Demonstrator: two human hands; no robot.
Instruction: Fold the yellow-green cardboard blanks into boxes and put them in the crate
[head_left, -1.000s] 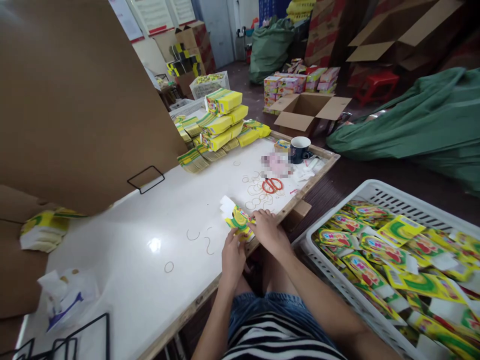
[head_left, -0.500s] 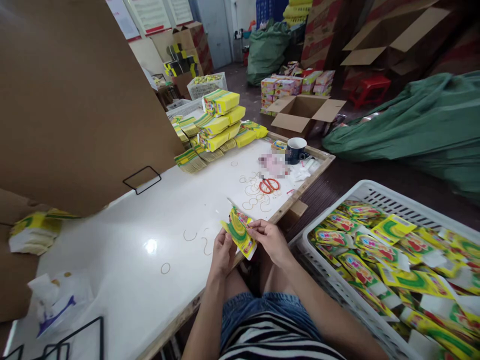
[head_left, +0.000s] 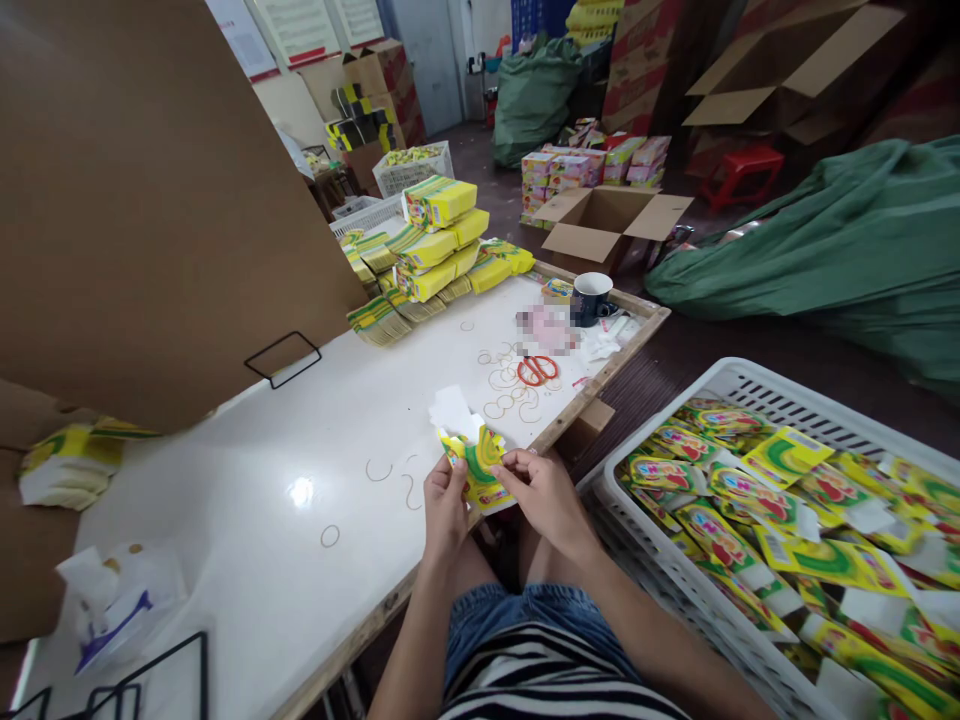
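A yellow and green printed carton (head_left: 484,462) is held between my two hands over the near edge of the white table (head_left: 247,540). White flaps stick out from its far end. My left hand (head_left: 445,497) is closed on the left side, thumb on top. My right hand (head_left: 541,492) pinches the right side between thumb and fingers. To my right, a white plastic basket (head_left: 622,500) holds many similar cartons (head_left: 720,540), lying loosely in a heap. Beyond my hands, rubber bands (head_left: 499,378) and orange-handled scissors (head_left: 538,371) lie on the table.
Bundled flat cartons (head_left: 439,245) are stacked at the table's far end. A dark mug (head_left: 592,300) stands near the far right corner. A large cardboard sheet (head_left: 165,200) rises at the left. Beyond the table are an open cardboard box (head_left: 607,215) and a green sack (head_left: 825,260).
The carton has turned between my hands and looks wider, with its white end flaps now showing. Both hands keep hold of it and have barely shifted.
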